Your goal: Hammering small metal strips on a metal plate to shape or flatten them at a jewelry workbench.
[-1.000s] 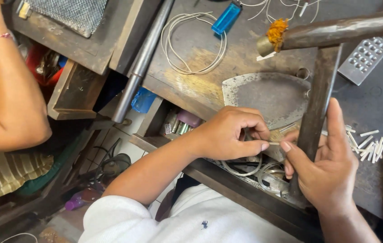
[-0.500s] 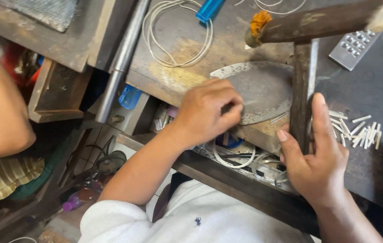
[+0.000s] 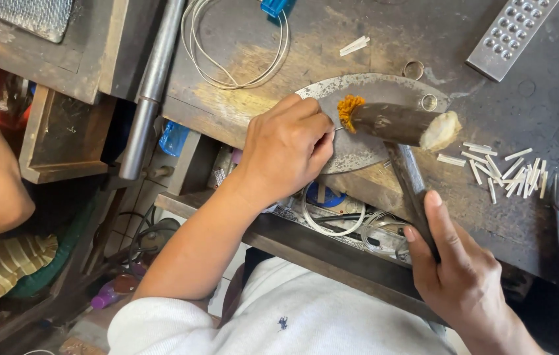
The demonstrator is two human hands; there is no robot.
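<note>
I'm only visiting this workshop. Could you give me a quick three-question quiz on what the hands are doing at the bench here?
1. True or false: the right hand grips the handle of a mallet.
2. Where does the mallet's head hang? A) over the wire coil B) over the flat metal plate C) over the pile of short white rods
3. Fill in: the left hand rests its fingers on the metal ____.

Key:
1. True; it holds the handle low down.
2. B
3. plate; what the fingers pinch is too small to tell.
</note>
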